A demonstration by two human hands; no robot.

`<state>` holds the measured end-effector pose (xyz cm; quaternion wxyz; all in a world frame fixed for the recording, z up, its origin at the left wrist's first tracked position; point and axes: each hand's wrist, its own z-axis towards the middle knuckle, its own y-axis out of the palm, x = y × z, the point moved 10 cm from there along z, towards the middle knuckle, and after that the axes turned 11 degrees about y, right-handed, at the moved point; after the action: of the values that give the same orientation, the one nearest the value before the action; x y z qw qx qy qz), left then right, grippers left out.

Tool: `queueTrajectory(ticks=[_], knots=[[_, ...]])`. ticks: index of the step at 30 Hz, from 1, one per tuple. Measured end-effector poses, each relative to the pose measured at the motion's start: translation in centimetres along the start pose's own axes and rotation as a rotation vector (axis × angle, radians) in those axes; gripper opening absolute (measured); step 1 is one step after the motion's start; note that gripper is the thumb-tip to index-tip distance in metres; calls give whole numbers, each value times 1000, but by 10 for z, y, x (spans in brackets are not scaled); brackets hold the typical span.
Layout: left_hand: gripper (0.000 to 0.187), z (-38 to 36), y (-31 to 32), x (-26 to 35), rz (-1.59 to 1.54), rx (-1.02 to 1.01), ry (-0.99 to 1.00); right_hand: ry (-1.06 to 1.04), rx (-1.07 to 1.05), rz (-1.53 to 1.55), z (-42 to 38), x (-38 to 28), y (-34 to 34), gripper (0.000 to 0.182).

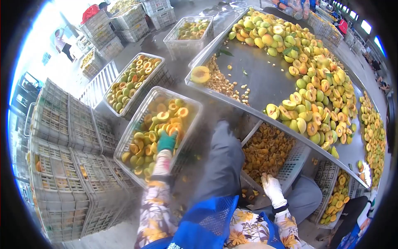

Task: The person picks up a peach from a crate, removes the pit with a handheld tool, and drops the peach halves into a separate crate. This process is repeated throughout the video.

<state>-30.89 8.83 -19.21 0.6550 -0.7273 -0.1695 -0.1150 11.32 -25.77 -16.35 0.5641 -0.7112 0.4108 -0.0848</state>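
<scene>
My left hand (167, 142), in a green glove, reaches down into a pale plastic crate (124, 143) heaped with halved apricots (145, 143). It touches the orange halves; its fingertips are partly hidden among them. My right hand (273, 190), in a white glove, is at the near edge of a crate (295, 164) below the metal table. Its fingers are curled together; whatever they hold, if anything, is hidden. Brownish-orange fruit pieces (267, 151) fill that crate.
The metal table (265, 70) carries a long pile of apricots (317, 89) and scattered pits (222, 79). More fruit crates (134, 81) stand ahead. Tall stacked crates (62, 178) rise at left. A person's sleeve (360, 222) shows at right; another person (64, 43) is far off.
</scene>
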Motion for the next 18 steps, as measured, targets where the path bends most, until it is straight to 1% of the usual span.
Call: queueTrajectory(ticks=[1,3,4,7,10,12,13,14,15,16,18], knots=[[70,-4,13,3,-45,39,-79,7,5,44,3,-4,-3,43],[67,-10,17,17,45,204,-60,8,-22,115,1,-12,0,42],[65,-11,15,14,94,284,-57,2,-18,141,1,-14,-2,42],[47,-3,8,-4,66,369,193,-7,-19,219,0,-19,-8,40],[24,-26,-31,-55,118,358,118,-16,-43,272,0,-27,-18,41],[23,-23,-33,-96,-409,258,34,123,-134,395,4,-15,-7,42],[29,-35,-72,-62,-273,456,199,179,-173,438,5,-12,-1,42],[32,-27,-70,-38,-249,489,335,235,-209,480,5,-18,-2,42],[34,-11,-66,-11,-228,524,472,192,-175,347,3,-33,-13,42],[37,2,-64,20,-205,561,610,95,-114,289,7,-36,-13,41],[39,20,-46,99,8,519,807,-98,35,255,12,-38,-16,40]])
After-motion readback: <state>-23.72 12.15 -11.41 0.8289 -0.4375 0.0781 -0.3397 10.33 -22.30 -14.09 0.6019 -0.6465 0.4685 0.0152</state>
